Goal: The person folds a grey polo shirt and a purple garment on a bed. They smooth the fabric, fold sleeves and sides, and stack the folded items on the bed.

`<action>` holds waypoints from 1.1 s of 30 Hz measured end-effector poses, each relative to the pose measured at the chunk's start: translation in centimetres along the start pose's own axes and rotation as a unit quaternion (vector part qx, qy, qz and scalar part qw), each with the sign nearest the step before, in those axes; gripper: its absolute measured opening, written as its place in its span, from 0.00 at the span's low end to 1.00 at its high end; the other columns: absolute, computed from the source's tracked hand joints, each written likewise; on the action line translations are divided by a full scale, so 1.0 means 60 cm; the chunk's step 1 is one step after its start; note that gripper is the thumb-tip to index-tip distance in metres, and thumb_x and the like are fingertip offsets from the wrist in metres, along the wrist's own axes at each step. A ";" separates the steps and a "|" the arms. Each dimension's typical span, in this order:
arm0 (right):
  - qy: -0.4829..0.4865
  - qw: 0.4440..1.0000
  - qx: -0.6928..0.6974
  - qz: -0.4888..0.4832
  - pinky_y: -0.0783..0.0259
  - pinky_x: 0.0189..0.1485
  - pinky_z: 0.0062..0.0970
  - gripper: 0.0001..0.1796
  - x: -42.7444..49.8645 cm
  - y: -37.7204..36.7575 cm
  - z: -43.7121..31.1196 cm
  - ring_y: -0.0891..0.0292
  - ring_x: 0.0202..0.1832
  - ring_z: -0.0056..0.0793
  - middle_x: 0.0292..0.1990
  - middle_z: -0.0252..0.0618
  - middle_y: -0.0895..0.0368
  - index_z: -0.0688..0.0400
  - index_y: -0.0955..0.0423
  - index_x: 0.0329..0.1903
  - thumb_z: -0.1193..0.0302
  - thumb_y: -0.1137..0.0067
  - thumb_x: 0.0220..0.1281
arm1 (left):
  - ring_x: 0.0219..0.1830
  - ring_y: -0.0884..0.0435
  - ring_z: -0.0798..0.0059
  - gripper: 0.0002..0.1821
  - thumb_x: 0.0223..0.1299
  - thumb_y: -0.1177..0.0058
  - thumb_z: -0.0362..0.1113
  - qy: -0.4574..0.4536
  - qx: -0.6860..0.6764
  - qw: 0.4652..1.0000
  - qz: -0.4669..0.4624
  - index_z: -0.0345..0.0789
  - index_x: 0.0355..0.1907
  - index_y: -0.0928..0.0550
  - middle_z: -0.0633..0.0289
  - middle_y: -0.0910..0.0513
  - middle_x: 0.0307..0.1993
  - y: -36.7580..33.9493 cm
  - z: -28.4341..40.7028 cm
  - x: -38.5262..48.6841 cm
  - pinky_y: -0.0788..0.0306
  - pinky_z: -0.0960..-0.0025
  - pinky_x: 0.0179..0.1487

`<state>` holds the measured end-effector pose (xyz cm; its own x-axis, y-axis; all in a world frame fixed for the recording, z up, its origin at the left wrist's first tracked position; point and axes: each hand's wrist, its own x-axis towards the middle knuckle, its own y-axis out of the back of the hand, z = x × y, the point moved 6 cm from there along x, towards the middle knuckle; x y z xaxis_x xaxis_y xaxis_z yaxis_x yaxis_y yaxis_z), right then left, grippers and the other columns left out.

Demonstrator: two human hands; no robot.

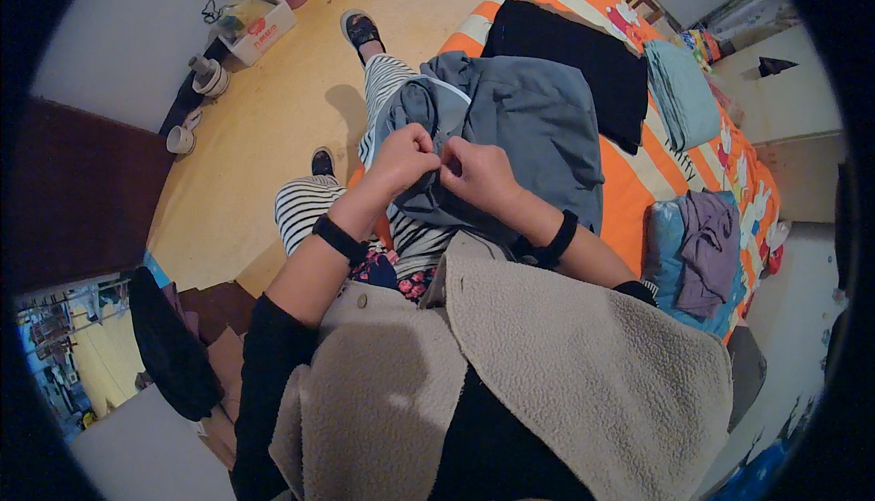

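Note:
A grey garment (536,114) with a white edging lies over my lap and the edge of the bed. My left hand (405,159) pinches a piece of it between thumb and fingers. Right beside it, my right hand (480,171) also has thumb and forefinger pinched on the grey cloth. The fingertips of both hands nearly meet, and the small part between them is too hidden to make out. Dark bands circle both forearms. Black-and-white striped trousers (307,210) show beneath the garment.
On the bed with its orange striped cover (625,227) lie a folded black cloth (567,63), a folded pale green cloth (680,94) and a purple garment (711,248) on a blue one. Along the wall stand a white box (263,36) and several pots (212,79).

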<state>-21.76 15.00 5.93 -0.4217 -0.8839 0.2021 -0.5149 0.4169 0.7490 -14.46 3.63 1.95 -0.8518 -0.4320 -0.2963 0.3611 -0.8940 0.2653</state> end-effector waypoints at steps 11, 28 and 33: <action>-0.175 0.935 0.298 -0.082 0.33 0.21 0.21 0.05 0.005 -0.026 0.047 0.23 0.21 0.26 0.22 0.34 0.22 0.57 0.28 0.30 0.70 0.44 0.55 | 0.26 0.29 0.80 0.10 0.42 0.47 0.21 -0.052 -0.081 0.995 0.012 0.34 0.30 0.29 0.67 0.27 0.24 0.004 0.010 -0.001 0.35 0.75 0.29; 0.028 0.994 -0.010 -0.109 0.29 0.40 0.34 0.18 -0.031 -0.013 0.032 0.27 0.39 0.47 0.33 0.44 0.27 0.58 0.29 0.40 0.69 0.36 0.44 | 0.32 0.28 0.86 0.14 0.48 0.41 0.23 -0.070 -0.099 0.993 -0.002 0.37 0.38 0.26 0.71 0.25 0.30 0.037 0.001 0.008 0.33 0.82 0.37; 0.051 0.993 -0.013 -0.110 0.29 0.37 0.39 0.12 -0.029 0.042 0.047 0.26 0.36 0.48 0.34 0.42 0.26 0.55 0.28 0.36 0.75 0.44 0.44 | 0.33 0.27 0.85 0.19 0.47 0.41 0.24 -0.021 -0.095 0.987 -0.132 0.36 0.45 0.27 0.71 0.25 0.30 0.024 0.000 -0.021 0.32 0.80 0.37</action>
<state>-24.41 18.16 5.68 -0.2220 -0.9705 0.0940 -0.5664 0.2068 0.7977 -12.90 2.87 2.72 -0.9391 -0.1798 -0.2929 0.1860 -0.9825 0.0066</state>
